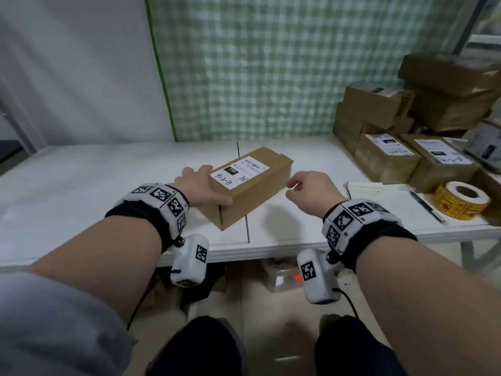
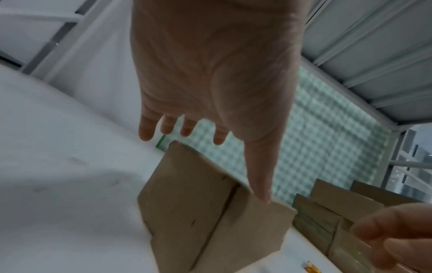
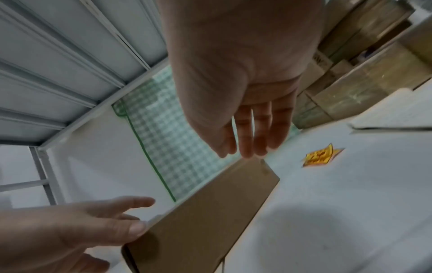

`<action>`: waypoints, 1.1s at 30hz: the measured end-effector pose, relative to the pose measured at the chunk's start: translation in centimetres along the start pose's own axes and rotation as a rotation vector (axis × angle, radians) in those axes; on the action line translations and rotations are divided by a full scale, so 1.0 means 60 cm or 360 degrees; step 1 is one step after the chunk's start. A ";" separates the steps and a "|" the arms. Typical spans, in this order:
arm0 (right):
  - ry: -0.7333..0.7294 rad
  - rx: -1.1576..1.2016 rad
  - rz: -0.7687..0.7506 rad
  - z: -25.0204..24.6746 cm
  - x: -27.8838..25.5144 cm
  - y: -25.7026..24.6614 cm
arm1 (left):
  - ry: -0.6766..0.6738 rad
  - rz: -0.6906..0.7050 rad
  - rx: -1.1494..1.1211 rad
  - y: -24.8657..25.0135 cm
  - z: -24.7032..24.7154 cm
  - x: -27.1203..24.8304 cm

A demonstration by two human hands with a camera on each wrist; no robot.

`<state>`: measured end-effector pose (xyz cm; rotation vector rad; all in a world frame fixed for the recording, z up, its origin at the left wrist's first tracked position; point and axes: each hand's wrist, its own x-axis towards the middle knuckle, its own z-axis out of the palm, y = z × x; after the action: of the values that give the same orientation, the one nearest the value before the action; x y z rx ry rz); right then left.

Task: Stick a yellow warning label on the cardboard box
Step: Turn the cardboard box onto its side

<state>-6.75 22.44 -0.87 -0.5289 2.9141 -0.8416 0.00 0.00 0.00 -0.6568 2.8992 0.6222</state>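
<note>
Cardboard box (image 1: 248,185) rests under left hand (image 1: 199,187) fingers spread flat; right hand (image 1: 311,189) empty, fingers loose.

Left hand (image 1: 199,185) flat, fingers straight, thumb extended; right hand (image 1: 311,189) raised, fingers loosely curled.

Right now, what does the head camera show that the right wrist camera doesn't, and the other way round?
Only the head view shows the white shipping label on top of the box, the label roll, the pen and the notepad. Only the right wrist view shows a loose yellow label lying on the table beyond the box. Both show the box, the left hand touching its near end, the right hand holding nothing, and stacked boxes.
</note>
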 end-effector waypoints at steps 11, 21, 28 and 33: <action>-0.0141 0.0067 -0.0043 0.081 0.097 -0.016 | -0.0216 -0.0004 0.0108 0.025 0.010 0.063; -0.0204 0.0122 -0.0110 0.058 0.067 -0.004 | -0.0103 0.0064 -0.0046 0.068 0.023 0.019; -0.0131 -0.0092 -0.0209 0.014 0.044 -0.009 | -0.0300 0.0003 -0.0426 0.099 -0.030 -0.012; -0.0032 -0.0417 -0.0238 0.004 0.039 -0.021 | -0.0400 -0.0034 -0.0562 0.078 -0.060 -0.029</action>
<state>-8.50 20.54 -0.35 -0.7774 3.0133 -0.4632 -0.49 3.05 5.33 -0.5931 2.5691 1.1398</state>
